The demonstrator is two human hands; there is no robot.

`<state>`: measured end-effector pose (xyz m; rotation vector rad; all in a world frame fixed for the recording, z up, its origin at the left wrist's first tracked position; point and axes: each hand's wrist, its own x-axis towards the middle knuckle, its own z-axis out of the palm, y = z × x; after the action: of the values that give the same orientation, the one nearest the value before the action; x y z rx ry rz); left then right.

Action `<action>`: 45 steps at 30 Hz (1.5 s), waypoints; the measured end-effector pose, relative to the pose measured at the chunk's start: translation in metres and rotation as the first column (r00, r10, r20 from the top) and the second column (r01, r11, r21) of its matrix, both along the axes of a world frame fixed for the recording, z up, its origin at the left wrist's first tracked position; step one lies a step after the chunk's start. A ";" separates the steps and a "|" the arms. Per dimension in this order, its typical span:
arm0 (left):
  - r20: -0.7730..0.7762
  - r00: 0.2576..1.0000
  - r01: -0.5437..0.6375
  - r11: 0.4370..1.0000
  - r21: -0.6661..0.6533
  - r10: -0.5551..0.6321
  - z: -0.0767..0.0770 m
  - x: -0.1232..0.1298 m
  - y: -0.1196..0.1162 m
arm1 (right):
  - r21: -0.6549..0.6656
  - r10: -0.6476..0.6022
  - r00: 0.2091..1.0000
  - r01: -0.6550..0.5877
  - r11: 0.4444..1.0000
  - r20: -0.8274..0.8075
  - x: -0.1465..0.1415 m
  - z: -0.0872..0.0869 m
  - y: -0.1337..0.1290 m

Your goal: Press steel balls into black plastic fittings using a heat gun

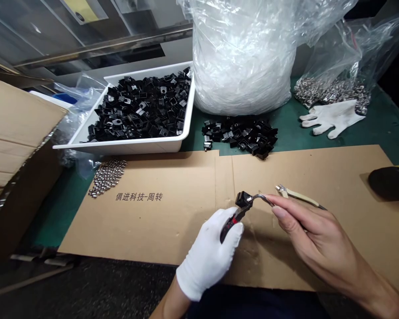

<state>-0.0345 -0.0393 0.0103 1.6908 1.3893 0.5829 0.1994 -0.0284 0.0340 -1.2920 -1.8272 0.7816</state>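
My left hand, in a white glove, is closed around pliers with black and red handles. At the tip of the pliers sits a small black plastic part; a short shiny metal piece shows at its right side. My bare right hand pinches a thin bent metal tool, whose curved tip meets the metal piece. Fingers hide the rest of that tool. Just beyond my right hand lie cutters with cream handles, apart from it.
Cardboard covers the green bench. Shiny metal pins lie at its left. Behind are a white tray of black parts, a loose pile, a large plastic bag, bagged metal pieces and a white glove.
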 end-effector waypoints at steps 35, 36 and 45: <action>0.003 0.988 -0.148 0.950 -0.274 0.155 0.003 0.024 -0.006 | -0.430 -0.331 0.846 0.136 0.892 -0.419 -0.052 -0.042 -0.018; -0.003 0.989 -0.146 0.952 -0.269 0.151 0.004 0.024 -0.005 | -0.423 -0.336 0.840 0.143 0.895 -0.427 -0.054 -0.042 -0.019; -0.023 0.985 -0.170 0.969 -0.180 0.169 -0.011 0.026 -0.009 | -0.284 -0.402 0.777 0.295 0.912 -0.484 -0.090 -0.074 -0.023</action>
<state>-0.0081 -0.0482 -0.0006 1.4409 1.5544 0.5280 0.1093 -0.0510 -0.0402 -1.3153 -1.0426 1.0042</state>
